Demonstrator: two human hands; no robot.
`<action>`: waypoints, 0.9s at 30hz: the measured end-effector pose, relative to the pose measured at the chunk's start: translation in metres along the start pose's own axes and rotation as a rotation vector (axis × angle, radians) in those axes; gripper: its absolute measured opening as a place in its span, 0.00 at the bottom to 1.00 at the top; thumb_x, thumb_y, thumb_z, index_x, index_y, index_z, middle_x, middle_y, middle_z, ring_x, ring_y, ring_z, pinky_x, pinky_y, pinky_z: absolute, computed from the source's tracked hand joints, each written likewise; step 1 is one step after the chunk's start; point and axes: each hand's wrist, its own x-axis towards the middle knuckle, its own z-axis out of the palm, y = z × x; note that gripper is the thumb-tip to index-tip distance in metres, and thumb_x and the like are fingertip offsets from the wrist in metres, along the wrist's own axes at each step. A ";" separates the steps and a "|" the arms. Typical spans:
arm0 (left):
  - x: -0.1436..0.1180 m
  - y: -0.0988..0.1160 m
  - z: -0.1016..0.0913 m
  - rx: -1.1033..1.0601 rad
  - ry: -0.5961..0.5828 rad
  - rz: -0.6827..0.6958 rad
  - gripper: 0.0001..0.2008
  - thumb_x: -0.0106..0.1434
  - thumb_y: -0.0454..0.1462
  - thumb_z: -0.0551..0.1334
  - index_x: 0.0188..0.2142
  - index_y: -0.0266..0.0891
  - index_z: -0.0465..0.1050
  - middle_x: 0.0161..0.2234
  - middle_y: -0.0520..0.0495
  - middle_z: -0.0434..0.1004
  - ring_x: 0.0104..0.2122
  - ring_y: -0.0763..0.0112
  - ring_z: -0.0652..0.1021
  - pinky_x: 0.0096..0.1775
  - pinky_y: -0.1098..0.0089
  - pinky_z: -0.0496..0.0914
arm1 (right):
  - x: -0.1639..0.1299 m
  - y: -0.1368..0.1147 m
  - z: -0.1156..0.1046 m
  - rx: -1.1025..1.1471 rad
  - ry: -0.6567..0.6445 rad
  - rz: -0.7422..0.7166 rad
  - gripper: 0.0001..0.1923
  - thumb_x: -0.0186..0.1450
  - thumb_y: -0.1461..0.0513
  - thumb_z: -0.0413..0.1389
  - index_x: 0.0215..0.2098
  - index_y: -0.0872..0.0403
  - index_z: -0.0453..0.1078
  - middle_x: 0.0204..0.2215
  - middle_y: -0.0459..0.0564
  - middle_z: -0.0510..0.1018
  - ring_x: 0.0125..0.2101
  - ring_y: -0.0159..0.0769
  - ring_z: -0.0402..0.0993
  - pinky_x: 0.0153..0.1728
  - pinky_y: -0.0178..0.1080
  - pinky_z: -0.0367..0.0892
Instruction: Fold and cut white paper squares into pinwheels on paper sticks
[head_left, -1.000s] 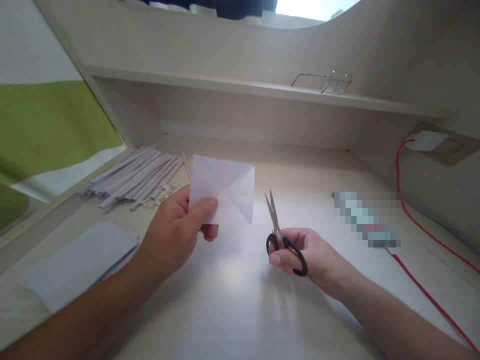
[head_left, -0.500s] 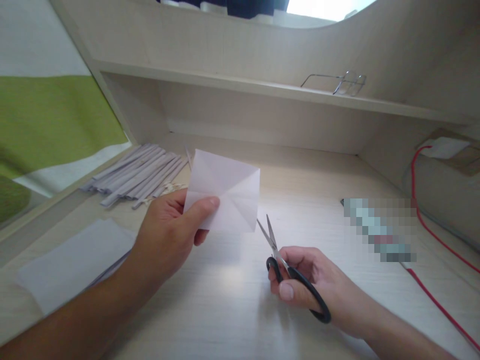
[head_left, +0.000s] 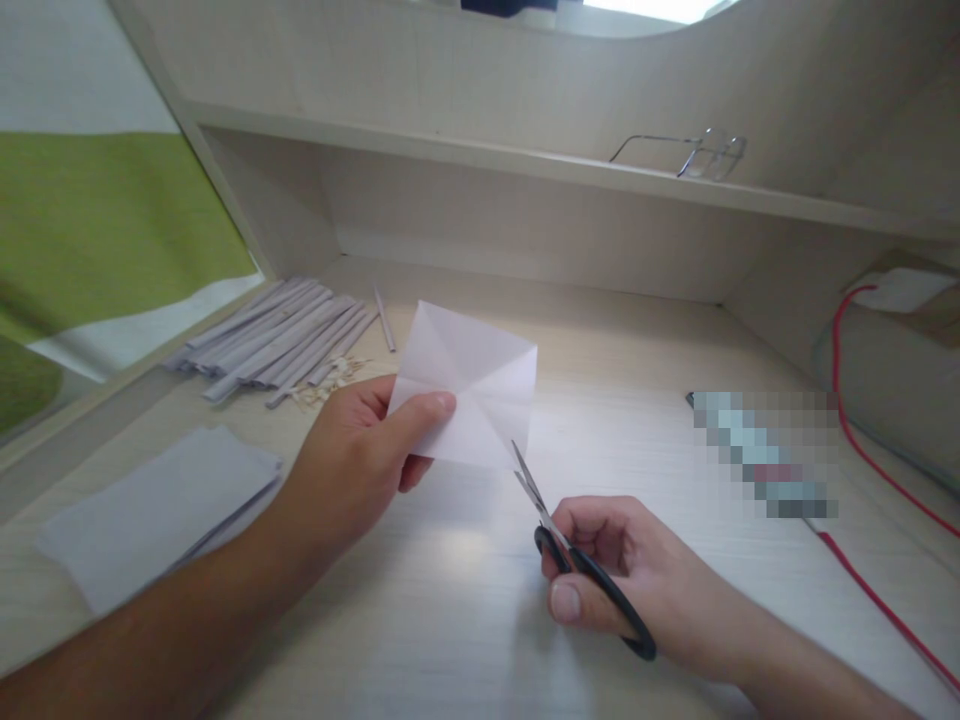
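On the pale wood-grain worktop (head_left: pixel 465 620), a stack of flat white paper sheets (head_left: pixel 161 510) lies at the left with a row of rolled grey-white paper strips (head_left: pixel 281 335) behind it. The left hand (head_left: pixel 360 470) pinches a creased white paper square (head_left: pixel 469 385) held above the worktop. The right hand (head_left: pixel 622 575), its grip wrapped around the handles of black-handled steel scissors (head_left: pixel 581 560), has the blade tips at the square's lower right edge, beneath a shelf (head_left: pixel 487 160) carrying wire-framed glasses (head_left: pixel 697 155).

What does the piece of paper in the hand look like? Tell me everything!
The paper is white, thin and nearly square, with fold creases crossing at its middle. The left hand holds it up above the desk, thumb pinching its lower left edge. The blades of the scissors, held in the right hand, meet its lower right corner.
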 end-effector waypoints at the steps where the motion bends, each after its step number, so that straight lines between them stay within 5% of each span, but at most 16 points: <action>1: 0.000 0.000 0.000 0.001 -0.002 -0.001 0.20 0.66 0.44 0.63 0.20 0.39 0.65 0.15 0.55 0.64 0.16 0.78 0.64 0.20 0.74 0.57 | 0.000 0.000 0.000 0.003 0.000 -0.002 0.24 0.48 0.51 0.76 0.29 0.57 0.72 0.23 0.42 0.69 0.25 0.28 0.60 0.25 0.32 0.52; 27: -0.001 0.002 0.003 -0.022 -0.020 -0.025 0.21 0.65 0.43 0.62 0.18 0.39 0.64 0.14 0.54 0.63 0.16 0.77 0.63 0.21 0.73 0.58 | 0.002 0.003 -0.001 0.039 -0.008 -0.006 0.23 0.50 0.52 0.76 0.29 0.56 0.70 0.23 0.42 0.69 0.25 0.28 0.60 0.25 0.32 0.50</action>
